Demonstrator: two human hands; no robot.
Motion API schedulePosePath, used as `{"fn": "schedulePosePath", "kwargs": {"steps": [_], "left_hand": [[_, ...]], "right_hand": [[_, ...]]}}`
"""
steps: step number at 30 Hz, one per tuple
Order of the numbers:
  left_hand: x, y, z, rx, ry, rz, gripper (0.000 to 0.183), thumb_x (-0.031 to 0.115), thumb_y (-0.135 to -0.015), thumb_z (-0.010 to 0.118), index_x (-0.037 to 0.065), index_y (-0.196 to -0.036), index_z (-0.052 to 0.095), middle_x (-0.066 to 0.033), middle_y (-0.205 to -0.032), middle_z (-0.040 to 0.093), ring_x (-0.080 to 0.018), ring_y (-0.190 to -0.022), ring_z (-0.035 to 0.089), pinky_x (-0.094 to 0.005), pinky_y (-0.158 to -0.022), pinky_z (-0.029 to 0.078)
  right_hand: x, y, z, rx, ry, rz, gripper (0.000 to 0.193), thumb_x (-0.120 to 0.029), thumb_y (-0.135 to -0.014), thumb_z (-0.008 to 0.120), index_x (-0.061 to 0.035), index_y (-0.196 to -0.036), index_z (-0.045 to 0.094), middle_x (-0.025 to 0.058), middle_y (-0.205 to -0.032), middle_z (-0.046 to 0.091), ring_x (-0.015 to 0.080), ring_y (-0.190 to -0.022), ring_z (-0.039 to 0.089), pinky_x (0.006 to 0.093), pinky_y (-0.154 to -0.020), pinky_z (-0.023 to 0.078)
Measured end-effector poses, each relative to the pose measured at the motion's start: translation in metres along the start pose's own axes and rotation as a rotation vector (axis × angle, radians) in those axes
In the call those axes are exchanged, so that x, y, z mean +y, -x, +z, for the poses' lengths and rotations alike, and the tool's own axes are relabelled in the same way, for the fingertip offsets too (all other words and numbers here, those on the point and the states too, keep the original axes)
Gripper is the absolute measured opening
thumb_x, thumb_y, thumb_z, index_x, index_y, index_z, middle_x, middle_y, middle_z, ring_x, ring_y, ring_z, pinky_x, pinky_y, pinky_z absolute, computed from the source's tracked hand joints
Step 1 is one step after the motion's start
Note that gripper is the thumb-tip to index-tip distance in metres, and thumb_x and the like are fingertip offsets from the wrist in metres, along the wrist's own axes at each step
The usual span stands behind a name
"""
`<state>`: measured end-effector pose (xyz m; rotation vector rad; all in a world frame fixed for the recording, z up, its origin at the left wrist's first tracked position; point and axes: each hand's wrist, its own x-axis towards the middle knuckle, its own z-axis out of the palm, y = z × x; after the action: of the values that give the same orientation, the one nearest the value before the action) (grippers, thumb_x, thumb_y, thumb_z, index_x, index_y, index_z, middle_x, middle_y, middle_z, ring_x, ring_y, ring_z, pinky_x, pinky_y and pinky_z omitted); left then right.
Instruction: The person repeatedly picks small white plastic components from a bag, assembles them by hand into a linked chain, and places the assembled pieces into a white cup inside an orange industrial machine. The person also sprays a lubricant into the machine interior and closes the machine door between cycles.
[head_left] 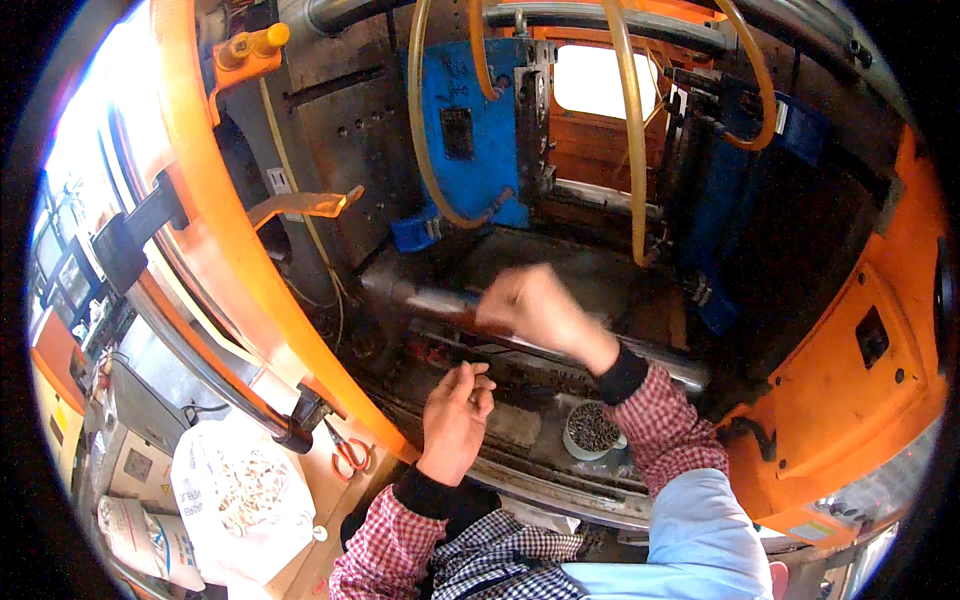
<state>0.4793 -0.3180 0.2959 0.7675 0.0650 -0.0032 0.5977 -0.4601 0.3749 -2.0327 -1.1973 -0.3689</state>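
My left hand [457, 418] is held over the machine's near ledge, palm turned up and fingers curled together. Something small may be between the fingertips, but I cannot make it out. Farther in and to the right, my right hand [545, 312] is bent at the wrist above a metal bar [445, 300]. Motion smears its fingers, so their grip is hidden. Below my right forearm a white cup [570, 447] full of small dark metal pieces [594, 428] stands on the ledge. Neither hand touches it.
Blue mould blocks [480, 150] with looping yellowish hoses [630, 130] fill the machine's back. An orange door frame [240, 240] curves along the left, an orange panel [850, 370] along the right. Outside lie red-handled scissors [350, 457] and a white bag [200, 500] holding small pale pieces.
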Motion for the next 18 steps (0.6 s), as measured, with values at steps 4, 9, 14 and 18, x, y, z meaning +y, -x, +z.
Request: {"fn": "schedulePosePath", "kwargs": {"steps": [4, 9, 14, 18], "left_hand": [[-0.017, 0.014, -0.012, -0.126, -0.108, 0.114, 0.021, 0.005, -0.092, 0.047, -0.005, -0.109, 0.053, -0.0161, -0.107, 0.057, -0.0222, -0.094, 0.056, -0.0325, -0.085, 0.046], [-0.012, 0.039, -0.011, -0.038, -0.237, -0.153, 0.025, 0.017, -0.098, 0.038, -0.001, -0.113, 0.048, -0.0165, -0.100, 0.062, -0.0203, -0.079, 0.057, -0.0290, -0.068, 0.047], [-0.013, 0.045, -0.020, -0.025, -0.232, -0.196, 0.024, 0.018, -0.098, 0.038, 0.000, -0.112, 0.046, -0.0172, -0.096, 0.062, -0.0186, -0.068, 0.055, -0.0272, -0.060, 0.045], [-0.012, 0.043, -0.028, 0.002, -0.191, -0.210, 0.025, 0.019, -0.098, 0.038, 0.000, -0.113, 0.046, -0.0178, -0.096, 0.062, -0.0178, -0.067, 0.054, -0.0273, -0.059, 0.044]], "right_hand": [[0.102, -0.068, -0.048, 0.915, 0.178, 0.348, 0.016, -0.012, -0.079, 0.064, 0.0014, -0.087, 0.069, 0.0189, -0.084, 0.067, 0.0280, -0.077, 0.066, 0.0344, -0.068, 0.049], [0.217, -0.125, -0.075, 1.065, 0.329, 0.612, 0.021, -0.016, -0.082, 0.063, 0.0027, -0.091, 0.069, 0.0202, -0.085, 0.067, 0.0311, -0.079, 0.065, 0.0377, -0.074, 0.049], [0.235, -0.148, -0.068, 1.159, 0.393, 0.546, 0.022, -0.017, -0.083, 0.062, 0.0010, -0.092, 0.069, 0.0203, -0.087, 0.067, 0.0326, -0.082, 0.064, 0.0392, -0.076, 0.049], [0.210, -0.152, -0.058, 1.094, 0.215, 0.617, 0.022, -0.018, -0.083, 0.063, 0.0005, -0.092, 0.069, 0.0196, -0.088, 0.067, 0.0326, -0.081, 0.064, 0.0397, -0.076, 0.049]]}}
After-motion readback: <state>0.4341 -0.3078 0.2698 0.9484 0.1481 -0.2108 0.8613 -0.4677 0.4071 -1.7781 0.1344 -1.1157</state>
